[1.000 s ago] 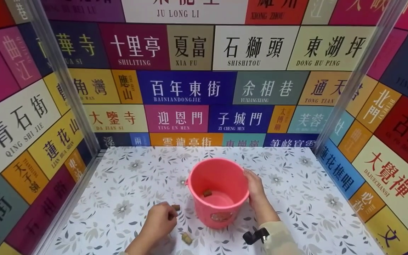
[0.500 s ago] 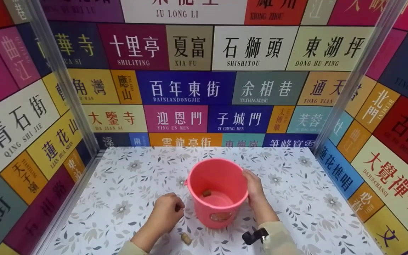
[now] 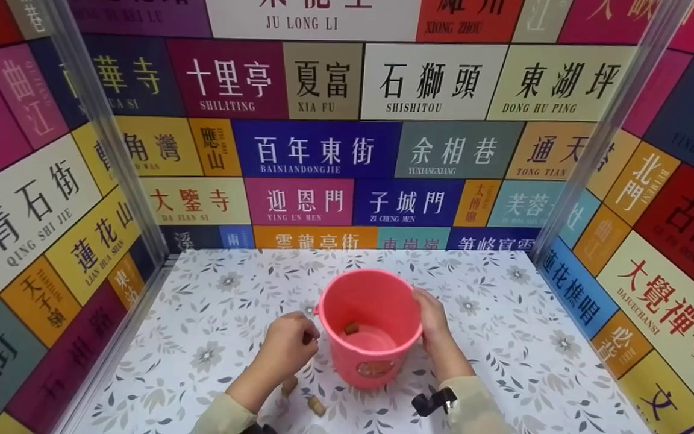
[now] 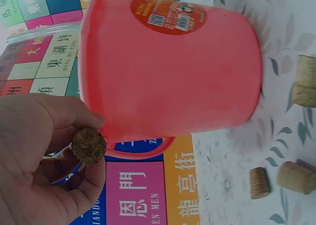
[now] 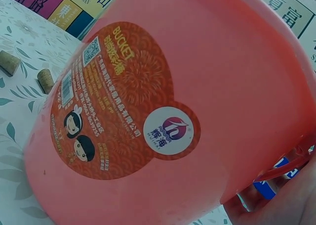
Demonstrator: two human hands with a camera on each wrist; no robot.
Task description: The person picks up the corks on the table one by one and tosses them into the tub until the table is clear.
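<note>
Here, the left grip [image 3: 290,342] pinches a cork [image 4: 89,146] left of the bucket [image 3: 350,360]; the right grip [image 3: 435,319] holds its right side.

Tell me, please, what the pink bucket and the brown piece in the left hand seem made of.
The pink bucket is probably plastic, smooth with slight sheen: its wall is thin and evenly coloured. The brown piece in the left hand looks like cork, matt and rough: its end is speckled.

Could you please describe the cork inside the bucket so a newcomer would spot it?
On the flower-patterned table stands a pink bucket, with the right hand at its side. Low inside is a small brown cork, the only one visible there; other corks are outside.
</note>
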